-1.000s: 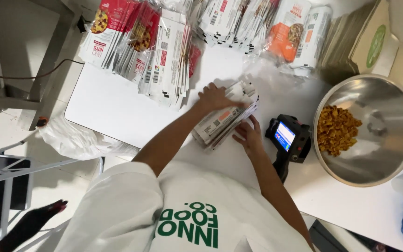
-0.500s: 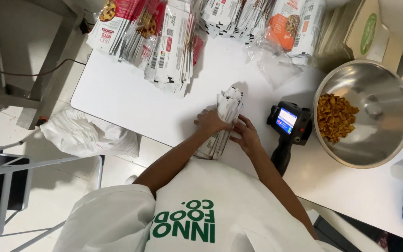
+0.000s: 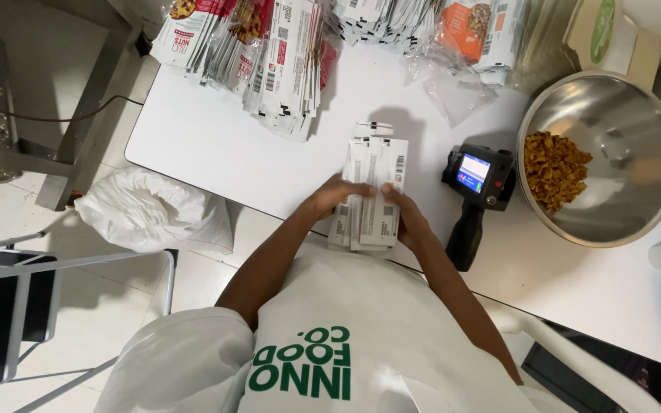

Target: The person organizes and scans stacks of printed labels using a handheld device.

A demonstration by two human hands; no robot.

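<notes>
Gripping stack of pouches (image 3: pixel 370 191) between both hands, left (image 3: pixel 332 196), right (image 3: pixel 405 216)

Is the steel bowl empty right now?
No: the bowl holds a heap of brown snack pieces against its left side, right of the handheld printer.

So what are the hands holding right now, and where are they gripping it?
Both hands, left hand and right hand, hold a stack of flat white printed pouches, gripping its long side edges near the lower end.
</notes>
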